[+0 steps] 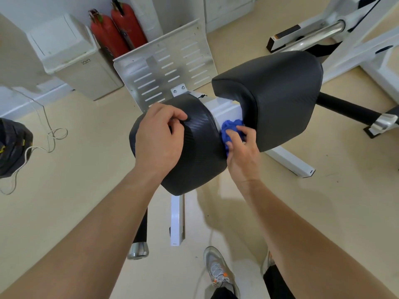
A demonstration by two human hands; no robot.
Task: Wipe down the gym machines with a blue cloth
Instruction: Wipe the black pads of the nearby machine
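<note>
Blue cloth (231, 128) was bunched in the gap between the two black pads, against the white frame block (224, 108). Right fingers (236, 138) were curled over it and clamped it. The right hand (243, 155) sat just beside the near pad (196, 156), at its right edge. Left fingers (172, 117) were bent, tips dug into the near pad's top skin, gripping it. The left hand (158, 140) lay across that pad's left side. The far pad (278, 98) was close behind the cloth, tilted. Beyond: slotted metal plate (166, 67), two red extinguishers (117, 29), white bin (69, 52). A loose cord (53, 134) lay on the floor at left. One grey shoe (217, 269) was below the arms.
</note>
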